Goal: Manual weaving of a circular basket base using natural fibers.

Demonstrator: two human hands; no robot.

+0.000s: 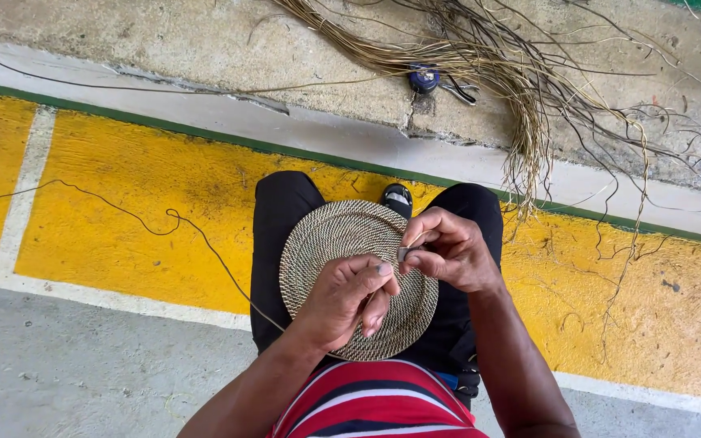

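A round coiled woven mat [330, 243], tan with dark stitching, lies on my lap over black trousers. My left hand [349, 298] rests on the mat's middle, fingers curled and pinching it near the right rim. My right hand [448, 250] is closed at that rim, holding a small dark metal tool [403, 254] against the weave. A long thin dark fibre strand [164, 223] trails from under my left wrist away to the left across the yellow floor.
A bundle of loose dry fibres [521, 81] lies on the concrete step ahead, spilling right. A blue-handled tool [427, 79] sits on that step. Yellow painted floor with white lines surrounds my knees; grey concrete lies nearer.
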